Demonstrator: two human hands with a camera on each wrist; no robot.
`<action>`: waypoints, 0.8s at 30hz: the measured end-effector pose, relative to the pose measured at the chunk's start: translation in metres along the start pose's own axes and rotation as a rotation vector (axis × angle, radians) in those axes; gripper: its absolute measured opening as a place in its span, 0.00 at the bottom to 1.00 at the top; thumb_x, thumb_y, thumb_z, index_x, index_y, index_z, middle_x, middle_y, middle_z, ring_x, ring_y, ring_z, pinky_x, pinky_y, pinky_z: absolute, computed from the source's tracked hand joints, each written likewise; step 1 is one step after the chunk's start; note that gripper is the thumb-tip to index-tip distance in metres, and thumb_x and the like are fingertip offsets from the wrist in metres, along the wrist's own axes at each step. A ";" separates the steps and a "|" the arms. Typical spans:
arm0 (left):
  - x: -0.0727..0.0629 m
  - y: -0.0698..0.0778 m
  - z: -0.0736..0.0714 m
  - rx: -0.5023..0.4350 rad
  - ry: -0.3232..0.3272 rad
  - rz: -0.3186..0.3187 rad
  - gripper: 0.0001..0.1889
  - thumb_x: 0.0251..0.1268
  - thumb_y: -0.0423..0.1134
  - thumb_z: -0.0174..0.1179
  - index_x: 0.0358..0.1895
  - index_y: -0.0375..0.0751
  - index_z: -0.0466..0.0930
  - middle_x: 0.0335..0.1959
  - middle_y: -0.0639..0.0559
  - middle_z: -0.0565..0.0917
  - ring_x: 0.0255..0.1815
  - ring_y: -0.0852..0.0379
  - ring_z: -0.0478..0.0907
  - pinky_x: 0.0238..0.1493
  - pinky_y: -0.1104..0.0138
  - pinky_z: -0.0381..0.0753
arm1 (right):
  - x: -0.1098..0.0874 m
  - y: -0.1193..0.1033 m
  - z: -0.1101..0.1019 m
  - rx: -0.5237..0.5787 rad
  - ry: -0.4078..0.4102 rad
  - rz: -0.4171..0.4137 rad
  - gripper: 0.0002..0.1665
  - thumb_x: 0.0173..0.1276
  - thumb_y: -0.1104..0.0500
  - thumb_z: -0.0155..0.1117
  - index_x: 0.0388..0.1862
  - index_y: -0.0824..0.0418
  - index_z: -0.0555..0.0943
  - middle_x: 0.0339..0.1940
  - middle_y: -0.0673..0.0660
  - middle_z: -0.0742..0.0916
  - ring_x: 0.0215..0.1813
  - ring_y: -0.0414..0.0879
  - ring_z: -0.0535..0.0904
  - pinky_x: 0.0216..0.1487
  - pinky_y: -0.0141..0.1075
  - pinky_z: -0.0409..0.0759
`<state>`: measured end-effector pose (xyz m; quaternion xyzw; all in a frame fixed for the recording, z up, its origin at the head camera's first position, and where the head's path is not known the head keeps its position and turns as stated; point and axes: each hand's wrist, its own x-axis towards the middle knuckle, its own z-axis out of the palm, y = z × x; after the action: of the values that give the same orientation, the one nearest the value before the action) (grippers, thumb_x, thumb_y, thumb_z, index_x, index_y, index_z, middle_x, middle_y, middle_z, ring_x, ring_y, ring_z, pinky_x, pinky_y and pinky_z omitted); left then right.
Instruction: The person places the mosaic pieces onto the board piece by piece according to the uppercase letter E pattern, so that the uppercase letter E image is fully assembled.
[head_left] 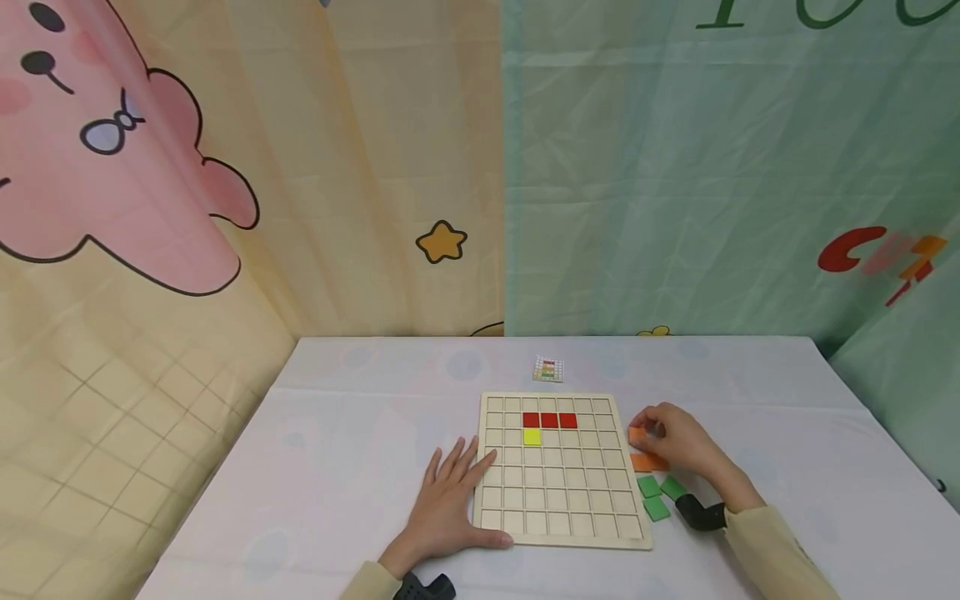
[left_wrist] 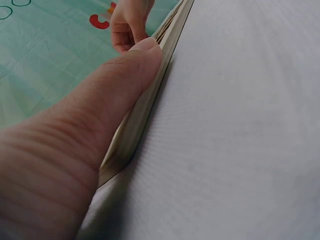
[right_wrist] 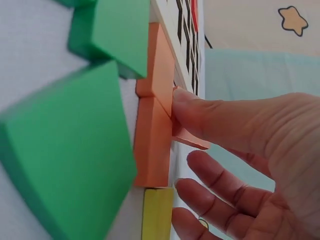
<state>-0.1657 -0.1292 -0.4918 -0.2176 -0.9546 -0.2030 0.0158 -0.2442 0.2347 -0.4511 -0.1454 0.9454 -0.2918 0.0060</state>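
A wooden grid board (head_left: pixel 555 500) lies flat on the table. Three red tiles (head_left: pixel 550 421) form a row in its upper part, with one yellow tile (head_left: pixel 532 437) under the leftmost red one. My left hand (head_left: pixel 448 510) is spread at the board's lower left corner, its thumb (left_wrist: pixel 125 75) along the near edge. Just right of the board, my right hand (head_left: pixel 678 437) pinches an orange tile (right_wrist: pixel 189 136), which looks tilted; the index finger is mostly hidden behind the thumb. Two more orange tiles (right_wrist: pixel 154 140) lie close beside it.
Green tiles (head_left: pixel 654 507) lie right of the board, nearer to me. Another yellow tile (right_wrist: pixel 157 215) shows past the orange ones in the right wrist view. A small card with a coloured grid pattern (head_left: pixel 548 369) lies behind the board. Curtains (head_left: pixel 645 208) hang at the table's far edge.
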 end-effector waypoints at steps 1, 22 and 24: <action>0.000 0.000 0.000 0.001 0.000 0.000 0.60 0.36 0.81 0.57 0.74 0.49 0.57 0.76 0.47 0.48 0.75 0.48 0.38 0.70 0.49 0.30 | 0.000 0.000 0.000 -0.004 0.008 -0.004 0.06 0.59 0.61 0.70 0.35 0.59 0.82 0.31 0.52 0.77 0.31 0.46 0.69 0.30 0.38 0.71; 0.001 -0.001 0.001 0.013 -0.002 -0.002 0.60 0.36 0.81 0.56 0.74 0.50 0.57 0.76 0.47 0.48 0.76 0.48 0.37 0.70 0.49 0.30 | -0.008 -0.045 0.025 0.105 0.273 -0.251 0.11 0.55 0.69 0.72 0.30 0.58 0.78 0.23 0.45 0.74 0.24 0.37 0.68 0.22 0.31 0.71; 0.001 -0.001 0.001 0.010 -0.002 -0.001 0.60 0.36 0.81 0.56 0.74 0.50 0.57 0.76 0.47 0.48 0.76 0.48 0.37 0.70 0.49 0.30 | -0.007 -0.051 0.030 0.135 0.263 -0.287 0.12 0.54 0.70 0.72 0.30 0.57 0.78 0.23 0.44 0.74 0.24 0.36 0.68 0.22 0.30 0.71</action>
<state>-0.1669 -0.1289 -0.4930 -0.2171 -0.9557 -0.1980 0.0160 -0.2208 0.1798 -0.4476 -0.2385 0.8858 -0.3690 -0.1495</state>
